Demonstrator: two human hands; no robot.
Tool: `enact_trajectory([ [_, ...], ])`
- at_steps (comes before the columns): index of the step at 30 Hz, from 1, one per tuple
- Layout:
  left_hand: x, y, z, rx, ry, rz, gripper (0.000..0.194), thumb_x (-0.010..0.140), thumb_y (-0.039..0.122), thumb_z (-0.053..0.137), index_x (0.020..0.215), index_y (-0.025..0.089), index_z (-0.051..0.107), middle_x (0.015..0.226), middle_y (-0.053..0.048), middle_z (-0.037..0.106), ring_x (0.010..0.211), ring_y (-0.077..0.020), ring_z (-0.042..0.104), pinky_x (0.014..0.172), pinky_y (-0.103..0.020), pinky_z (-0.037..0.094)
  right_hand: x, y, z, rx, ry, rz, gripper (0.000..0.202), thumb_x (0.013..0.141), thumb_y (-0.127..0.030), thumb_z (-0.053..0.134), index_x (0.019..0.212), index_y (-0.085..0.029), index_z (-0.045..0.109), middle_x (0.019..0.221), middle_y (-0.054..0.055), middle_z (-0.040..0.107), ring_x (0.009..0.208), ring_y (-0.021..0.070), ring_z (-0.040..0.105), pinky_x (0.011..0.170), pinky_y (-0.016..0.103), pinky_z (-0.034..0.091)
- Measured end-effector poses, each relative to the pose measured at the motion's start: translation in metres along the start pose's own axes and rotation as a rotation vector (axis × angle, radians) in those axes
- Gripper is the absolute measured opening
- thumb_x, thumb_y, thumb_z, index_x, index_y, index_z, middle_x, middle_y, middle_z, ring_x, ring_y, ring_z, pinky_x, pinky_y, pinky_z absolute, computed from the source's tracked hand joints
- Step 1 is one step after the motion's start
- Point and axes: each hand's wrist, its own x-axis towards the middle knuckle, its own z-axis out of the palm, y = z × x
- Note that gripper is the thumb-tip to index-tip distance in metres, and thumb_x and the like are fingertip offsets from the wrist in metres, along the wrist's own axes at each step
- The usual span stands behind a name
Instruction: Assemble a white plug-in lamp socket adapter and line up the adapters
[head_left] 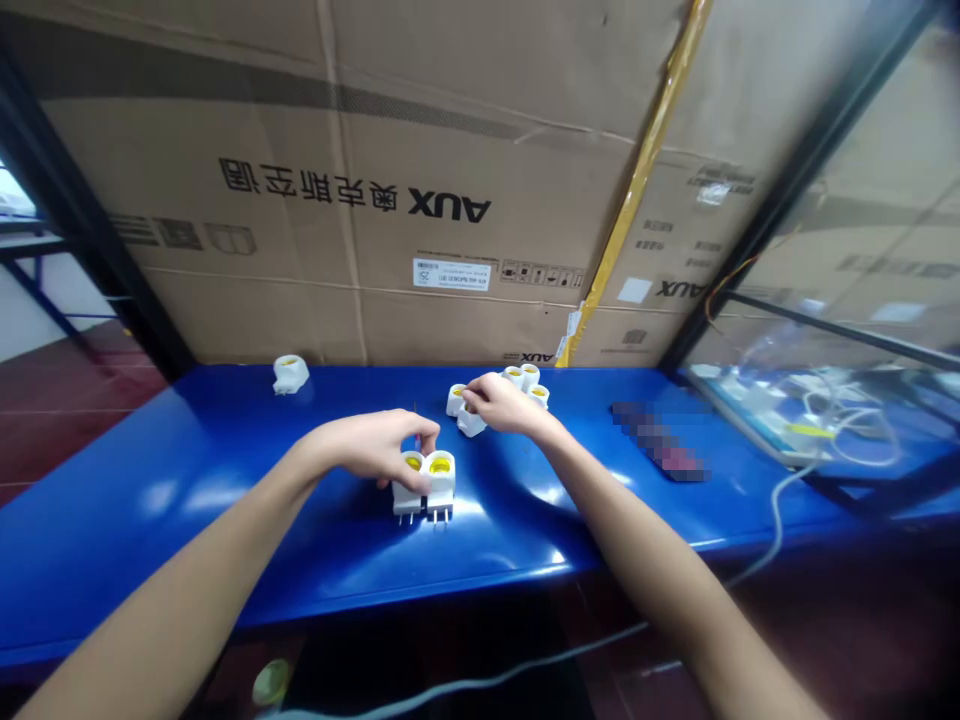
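Note:
Two white plug-in lamp sockets with yellow insides stand side by side on the blue table, metal prongs facing me: a left socket [407, 500] and a right socket [441, 492]. My left hand [382, 445] is closed around the left socket, its thumb reaching across to the gap between the two. A thin dark and pinkish thing shows by its fingers, too small to name. Farther off, my right hand [501, 402] pinches another white socket [472, 422]. Close beside it sits one more socket [455, 399], and several others [531, 377] lie behind the hand.
A lone white socket [290, 373] is at the table's far left. Large cardboard boxes [300, 270] wall off the back of the blue table [187, 470]. On the right lie a blurred dark object [660, 440] and a white cable [776, 520] hanging over the front edge.

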Motion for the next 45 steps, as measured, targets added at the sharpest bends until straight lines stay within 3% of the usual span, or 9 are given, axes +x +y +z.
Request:
enact_trajectory([
  [5,0.007,-0.016,-0.003,0.016,0.164,-0.051,0.051,0.072,0.056,0.083,0.104,0.022,0.062,0.126,-0.008,0.068,0.066,-0.0179,0.071,0.059,-0.031,0.053,0.006,0.023,-0.014,0.069,0.204,-0.213,0.026,0.1,-0.012,0.061,0.117,-0.016,0.08,0.107,0.008,0.084,0.092,0.0203,0.073,0.089,0.032,0.054],
  [10,0.007,-0.038,-0.022,0.056,0.212,-0.114,0.049,0.074,0.059,0.078,0.101,0.022,0.061,0.114,-0.007,0.072,0.075,-0.0211,0.071,0.065,-0.032,0.054,0.014,0.036,-0.009,0.06,0.008,-0.308,0.041,0.087,-0.007,0.072,0.127,-0.019,0.078,0.124,0.009,0.081,0.108,0.0224,0.074,0.095,0.033,0.055],
  [16,0.001,-0.046,-0.032,0.136,0.233,-0.106,0.048,0.073,0.061,0.078,0.099,0.023,0.065,0.101,-0.003,0.074,0.082,-0.0232,0.068,0.068,-0.03,0.047,0.014,0.021,-0.003,-0.015,0.008,-0.148,0.04,0.082,-0.014,0.082,0.121,-0.018,0.079,0.104,0.005,0.08,0.092,0.0207,0.075,0.084,0.029,0.054],
  [21,0.005,-0.029,-0.019,0.158,0.202,-0.026,0.041,0.076,0.055,0.079,0.098,0.022,0.067,0.103,-0.003,0.074,0.087,-0.0231,0.065,0.072,-0.032,0.044,0.007,0.003,0.005,-0.007,0.057,-0.03,0.027,0.082,-0.03,0.088,0.105,-0.019,0.079,0.085,0.003,0.076,0.079,0.0188,0.069,0.069,0.028,0.047],
  [26,0.014,-0.027,-0.01,0.176,0.266,-0.005,0.038,0.081,0.054,0.075,0.101,0.022,0.069,0.105,-0.004,0.076,0.091,-0.0251,0.067,0.075,-0.033,0.045,0.001,-0.011,0.014,-0.038,0.12,0.035,0.007,0.088,-0.023,0.078,0.094,-0.021,0.076,0.083,0.005,0.078,0.081,0.0216,0.069,0.069,0.03,0.046],
  [31,0.01,-0.034,-0.011,0.226,0.311,-0.065,0.07,0.08,0.075,0.073,0.126,0.022,0.072,0.133,-0.011,0.075,0.12,-0.0343,0.07,0.097,-0.04,0.052,-0.005,-0.011,-0.009,0.061,0.122,0.007,0.021,0.102,-0.025,0.062,0.087,-0.02,0.076,0.077,0.005,0.077,0.073,0.0187,0.068,0.066,0.029,0.044],
  [35,0.006,-0.025,-0.004,0.248,0.419,-0.085,0.096,0.08,0.084,0.07,0.157,0.027,0.059,0.153,-0.014,0.067,0.133,-0.0378,0.067,0.106,-0.041,0.053,-0.014,0.005,-0.035,-0.034,0.059,-0.149,0.029,0.096,-0.045,0.078,0.108,-0.018,0.08,0.098,0.006,0.08,0.084,0.0192,0.07,0.074,0.03,0.048],
  [40,0.016,-0.019,0.006,0.25,0.384,0.037,0.076,0.088,0.07,0.071,0.148,0.023,0.067,0.145,-0.013,0.072,0.132,-0.0367,0.067,0.106,-0.041,0.052,-0.018,0.019,-0.034,-0.005,-0.256,-0.191,0.058,0.083,-0.027,0.089,0.137,-0.022,0.07,0.117,0.007,0.079,0.091,0.0203,0.073,0.075,0.03,0.054],
  [45,0.022,-0.024,0.002,0.249,0.355,-0.027,0.059,0.093,0.063,0.067,0.132,0.021,0.075,0.129,-0.014,0.08,0.116,-0.036,0.074,0.092,-0.04,0.054,-0.01,0.021,-0.019,-0.136,-0.118,-0.097,0.027,0.093,-0.036,0.085,0.112,-0.02,0.074,0.093,0.007,0.078,0.084,0.0227,0.071,0.07,0.03,0.046],
])
